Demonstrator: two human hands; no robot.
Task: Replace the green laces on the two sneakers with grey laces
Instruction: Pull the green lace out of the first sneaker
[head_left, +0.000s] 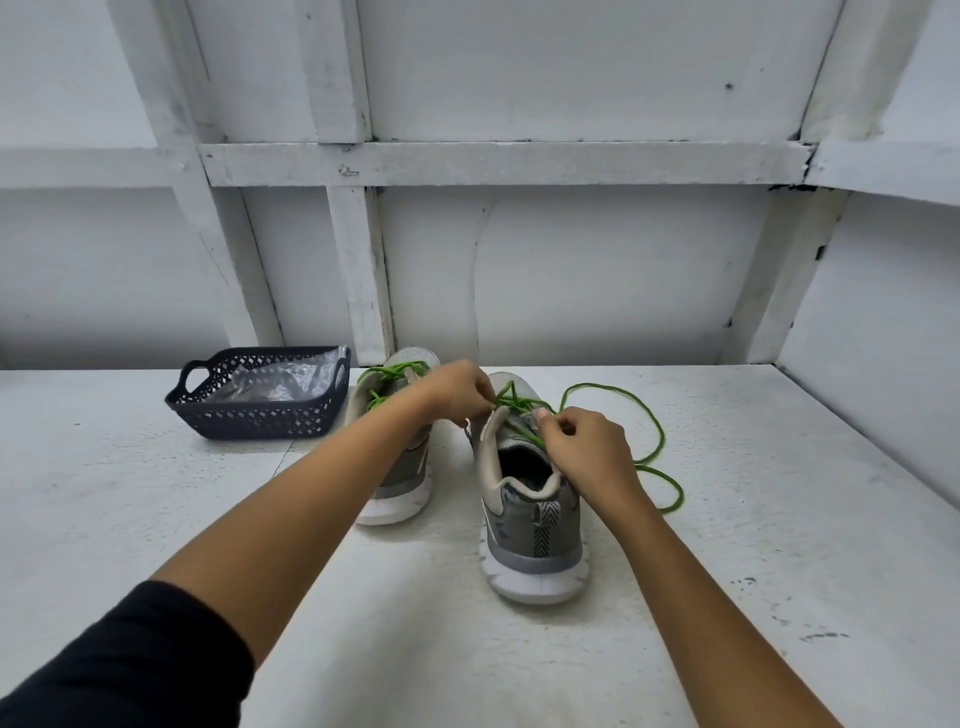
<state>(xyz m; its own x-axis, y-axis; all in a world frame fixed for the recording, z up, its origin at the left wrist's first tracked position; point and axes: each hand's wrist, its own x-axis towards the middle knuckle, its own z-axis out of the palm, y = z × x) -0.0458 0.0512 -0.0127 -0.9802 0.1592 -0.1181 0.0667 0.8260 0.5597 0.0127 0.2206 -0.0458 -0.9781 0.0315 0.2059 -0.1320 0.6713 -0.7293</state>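
Right now both hands work at the throat of the right sneaker (535, 525), which stands on the white table (779, 519) with its heel toward the person and its toe at 12 o'clock, so its long axis runs straight away from the body. The left hand (457, 392) reaches across from 10 o'clock, its fingertips closed in a pinch on the green lace (597, 385) where it crosses near the top of the tongue. The right hand (587, 447) sits at 3 o'clock of the collar, thumb and forefinger pinching another strand of the same lace, the other fingers curled. Freed lace trails off in loose loops toward 3 o'clock on the table. The crossings left to undo lie just ahead of both sets of fingertips, toward the toe, and the right hand looks nearer the slack.

The left sneaker (400, 488) stands just beside, at 10 o'clock, partly behind the left forearm, its own green laces in place. A dark basket (260, 415) further toward 10 o'clock holds a clear plastic bag (280, 384); whether the grey laces are inside cannot be told. No brand or writing is legible; the heel tab shows only a herringbone pattern.
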